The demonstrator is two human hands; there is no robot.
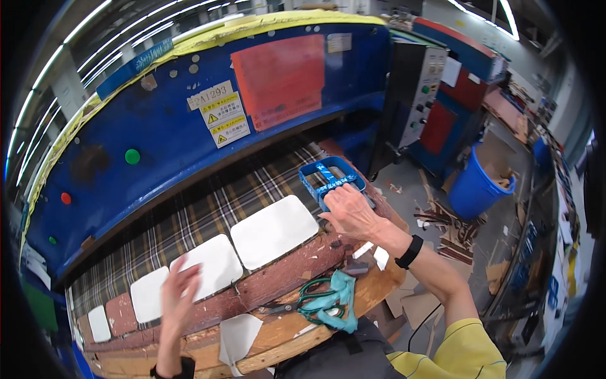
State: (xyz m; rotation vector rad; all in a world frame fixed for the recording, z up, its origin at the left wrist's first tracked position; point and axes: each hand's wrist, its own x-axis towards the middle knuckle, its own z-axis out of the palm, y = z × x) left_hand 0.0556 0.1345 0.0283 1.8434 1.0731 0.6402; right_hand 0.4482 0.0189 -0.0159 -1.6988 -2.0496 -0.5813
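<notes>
On the plaid fabric under the blue press, head view: right hand clasped on the blue frame-shaped cutting die, which lies at the fabric's right end, just beside the rightmost white cut-out opening. Left hand blurred, fingers spread, holding nothing, above the table edge near another white opening. Green-handled scissors rest on the table.

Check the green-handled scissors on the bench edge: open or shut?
Cannot tell for certain. The scissors lie flat, handles close together, which suggests shut, but the blades are too dark to make out.

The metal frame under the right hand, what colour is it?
The frame is bright blue, seen best in the head view.
</notes>
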